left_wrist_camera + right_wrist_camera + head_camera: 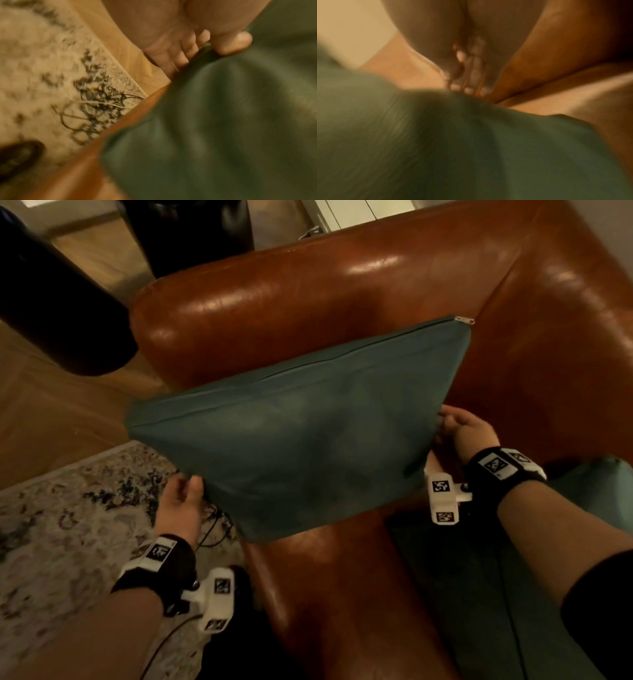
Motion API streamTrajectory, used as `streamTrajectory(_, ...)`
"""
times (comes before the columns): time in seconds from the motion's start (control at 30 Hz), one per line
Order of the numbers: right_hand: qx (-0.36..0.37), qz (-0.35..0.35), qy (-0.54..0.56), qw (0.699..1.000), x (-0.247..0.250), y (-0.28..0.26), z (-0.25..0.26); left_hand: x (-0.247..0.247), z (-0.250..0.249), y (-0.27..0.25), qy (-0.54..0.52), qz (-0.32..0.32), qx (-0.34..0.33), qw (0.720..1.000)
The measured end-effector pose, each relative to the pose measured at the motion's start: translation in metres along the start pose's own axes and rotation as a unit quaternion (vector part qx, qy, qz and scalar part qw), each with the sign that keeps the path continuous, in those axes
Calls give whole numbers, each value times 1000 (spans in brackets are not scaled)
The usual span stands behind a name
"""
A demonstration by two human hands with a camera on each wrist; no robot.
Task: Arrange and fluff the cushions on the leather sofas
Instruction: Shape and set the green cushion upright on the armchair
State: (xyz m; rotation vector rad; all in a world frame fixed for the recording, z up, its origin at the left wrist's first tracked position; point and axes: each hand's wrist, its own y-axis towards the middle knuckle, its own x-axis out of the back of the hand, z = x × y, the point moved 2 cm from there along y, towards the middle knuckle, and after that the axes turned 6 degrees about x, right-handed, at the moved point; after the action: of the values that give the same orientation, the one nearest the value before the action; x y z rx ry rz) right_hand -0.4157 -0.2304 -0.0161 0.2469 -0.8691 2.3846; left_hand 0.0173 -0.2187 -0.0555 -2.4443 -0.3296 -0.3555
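A teal cushion (301, 433) with a zip pull (464, 320) at its far right corner is held tilted in the air above the brown leather sofa (308, 292). My left hand (188, 486) pinches its near-left edge, thumb on top and fingers underneath. The left wrist view shows that left hand (214, 51) on the teal cushion (223, 121). My right hand (445, 422) grips the right edge with curled fingers. In the blurred right wrist view the right hand (467, 81) meets the teal cushion (436, 142).
A second teal cushion (479, 594) lies on the sofa seat under my right forearm. A patterned rug (68, 525) with loose cables (219, 522) lies on the wood floor (51, 412) at left. Large black objects (51, 302) stand beyond the sofa arm.
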Motion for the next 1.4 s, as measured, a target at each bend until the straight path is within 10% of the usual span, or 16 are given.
streamTrajectory(0.17,-55,62,-94,992,-10,1,-29,-24,30,-4,95,12,33,995)
streamTrajectory(0.37,-57,-45,-134,988,-5,20,-24,-26,24,18,101,-98,69,988)
streamTrajectory(0.57,-75,-4,-86,994,-6,18,-36,-13,47,11,-2,5,110,994)
streamTrajectory(0.7,-101,58,-138,984,-10,17,-48,-29,78,1,139,67,142,978)
streamTrajectory(1.1,-94,-9,-223,970,1,39,-59,-37,82,26,229,-56,169,957)
streamTrajectory(1.4,-66,127,-315,938,0,21,-79,-32,103,18,272,71,158,946)
